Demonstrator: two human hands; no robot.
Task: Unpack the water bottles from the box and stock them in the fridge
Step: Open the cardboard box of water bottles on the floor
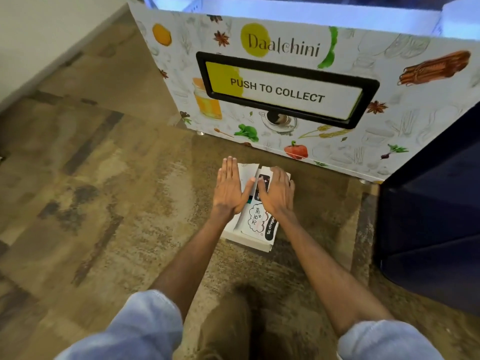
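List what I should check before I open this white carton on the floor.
1. White carton on the floor in front of the Daalchini vending machine: ok.
2. Left hand flat on the carton top: ok.
3. Right hand resting on the carton top: ok.
4. Top flaps opened: not ok, they lie closed under both hands.
5. Water bottles inside: cannot tell, nothing of the inside shows.
6. Free shelf space in the machine: cannot tell, only its lit top edge shows.
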